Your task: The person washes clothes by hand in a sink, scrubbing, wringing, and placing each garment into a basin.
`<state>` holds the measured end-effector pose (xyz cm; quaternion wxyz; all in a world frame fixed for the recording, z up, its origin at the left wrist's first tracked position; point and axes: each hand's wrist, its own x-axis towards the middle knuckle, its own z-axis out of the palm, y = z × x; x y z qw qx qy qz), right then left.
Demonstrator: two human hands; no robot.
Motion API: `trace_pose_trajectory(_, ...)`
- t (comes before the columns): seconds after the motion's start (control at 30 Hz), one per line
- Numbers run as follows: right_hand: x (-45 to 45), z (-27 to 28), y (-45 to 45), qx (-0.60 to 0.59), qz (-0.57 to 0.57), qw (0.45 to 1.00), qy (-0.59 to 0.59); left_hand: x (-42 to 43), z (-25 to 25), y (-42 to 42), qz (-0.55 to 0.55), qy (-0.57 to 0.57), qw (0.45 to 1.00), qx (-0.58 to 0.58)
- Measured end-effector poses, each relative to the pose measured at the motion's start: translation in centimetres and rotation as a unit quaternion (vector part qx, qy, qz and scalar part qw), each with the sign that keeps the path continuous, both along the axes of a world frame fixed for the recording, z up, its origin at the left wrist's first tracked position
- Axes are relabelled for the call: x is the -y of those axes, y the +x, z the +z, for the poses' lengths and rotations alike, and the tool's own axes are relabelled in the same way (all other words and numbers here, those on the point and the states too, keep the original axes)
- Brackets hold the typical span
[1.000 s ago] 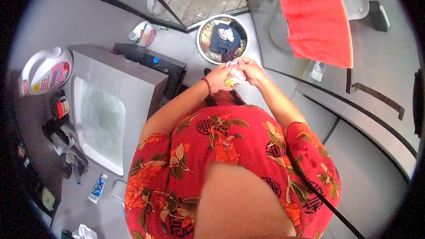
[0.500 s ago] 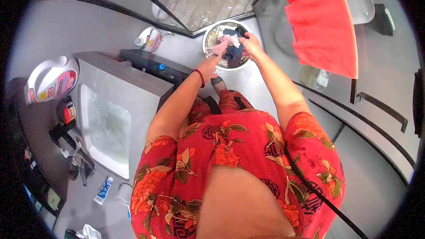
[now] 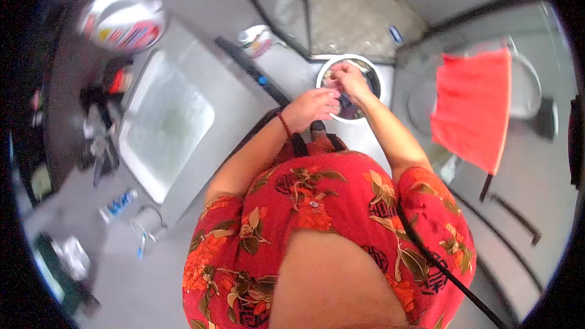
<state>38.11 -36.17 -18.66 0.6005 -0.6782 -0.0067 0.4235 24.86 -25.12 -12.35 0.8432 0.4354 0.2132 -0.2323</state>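
Below me on the floor stands a round basin [image 3: 379, 85] with a pale rim, holding dark cloth [image 3: 350, 109] and other laundry. My right hand [image 3: 352, 80] is over the basin with its fingers pinched together, and a small pale pinkish thing shows near its fingertips. Just left of it, my left hand [image 3: 312, 109] is at the basin's near left rim, fingers curled in towards the right hand. A dark red bracelet [image 3: 284, 123] circles the left wrist. Blur and the fingers hide what either hand grips.
A white sink [image 3: 139, 173] with water lies to the left. Around it are a large detergent jug [image 3: 125, 21], a toothpaste tube [image 3: 119, 205] and a white cup [image 3: 148, 222]. A smaller bottle [image 3: 256, 41] is near the basin. A red towel [image 3: 472, 109] hangs at right.
My view has swung left, so the surroundings shift right. Both hands have drawn closer together, the right over the basin, the left back towards its near rim. The pink-and-white cloth is now mostly hidden.
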Motion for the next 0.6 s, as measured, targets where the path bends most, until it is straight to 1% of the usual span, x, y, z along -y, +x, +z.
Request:
trace_pose_trajectory(0.03, -1.3, 2.0, -0.3, 0.025, -0.012, 1.000, 0.013, -1.0, 3.3, -0.5, 0.027, 0.018, 0.999, 0.005)
trace_pose_trajectory(0.07, -2.7, 3.5, -0.6, 0.023, -0.025, 0.998, 0.047, -2.0, 3.9, -1.3, 0.062, 0.027, 0.996, 0.056)
trace_pose_trajectory(0.1, -3.1, -0.5, 0.8, 0.041, -0.002, 0.994, 0.106, -3.1, 4.5, -2.4, 0.094, 0.039, 0.989, 0.107)
trace_pose_trajectory(0.13, -5.1, 2.9, -0.3, 0.049, 0.012, 0.991, 0.122, -4.2, 5.6, -3.5, 0.143, 0.049, 0.982, 0.112)
trace_pose_trajectory(0.17, -6.4, 7.5, -1.7, 0.059, 0.019, 0.989, 0.136, -5.6, 6.7, -4.6, 0.167, 0.062, 0.977, 0.115)
trace_pose_trajectory(0.23, -9.2, 10.1, -3.6, 0.079, 0.048, 0.980, 0.176, -8.4, 8.5, -6.4, 0.247, 0.166, 0.944, 0.141)
trace_pose_trajectory(0.27, -10.3, 11.8, -4.7, 0.100, 0.054, 0.972, 0.204, -10.0, 8.7, -7.4, 0.287, 0.183, 0.929, 0.148)
trace_pose_trajectory(0.3, -11.4, 16.5, -7.5, 0.121, 0.088, 0.959, 0.239, -11.5, 8.5, -8.6, 0.295, 0.185, 0.924, 0.157)
trace_pose_trajectory(0.37, -14.1, 14.3, -8.5, 0.136, 0.137, 0.938, 0.289, -14.2, 8.3, -10.4, 0.360, 0.263, 0.883, 0.145)
trace_pose_trajectory(0.4, -15.5, 14.8, -9.7, 0.160, 0.182, 0.931, 0.271, -15.0, 9.7, -11.4, 0.359, 0.319, 0.868, 0.123)
trace_pose_trajectory(0.43, -16.8, 15.2, -10.9, 0.180, 0.226, 0.924, 0.252, -16.0, 9.4, -12.3, 0.367, 0.317, 0.865, 0.129)
trace_pose_trajectory(0.47, -18.2, 14.5, -11.9, 0.199, 0.261, 0.907, 0.265, -17.1, 8.5, -13.1, 0.366, 0.306, 0.871, 0.114)
trace_pose_trajectory(0.5, -19.0, 16.4, -13.7, 0.188, 0.284, 0.899, 0.275, -18.1, 8.1, -13.9, 0.363, 0.296, 0.878, 0.099)
trace_pose_trajectory(0.6, -22.2, 15.8, -15.9, 0.257, 0.382, 0.866, 0.198, -20.8, 6.1, -16.3, 0.358, 0.298, 0.880, 0.089)
